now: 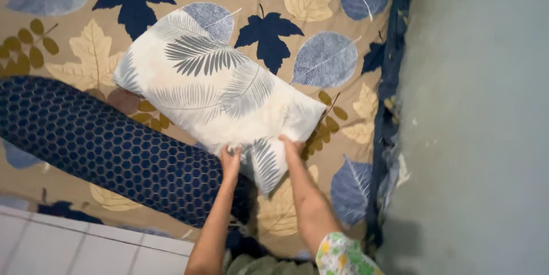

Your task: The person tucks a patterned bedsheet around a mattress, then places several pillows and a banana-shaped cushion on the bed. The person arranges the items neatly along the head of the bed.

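A cream pillow [211, 89] printed with grey fern leaves lies slanted on a bed sheet [320, 17] patterned with blue and tan leaves. My left hand [230, 160] grips the pillow's near edge, fingers closed on the fabric. My right hand [291, 144] clutches the same edge a little to the right. Between both hands the pillowcase end [264, 163] bunches and hangs down. A long dark blue bolster [108, 143] with a honeycomb print lies to the left, its end reaching under my left forearm.
A grey-green wall [474, 120] runs down the right side, tight against the mattress edge. White floor tiles [68, 243] show at the lower left. A flowered sleeve [340, 255] covers my right upper arm.
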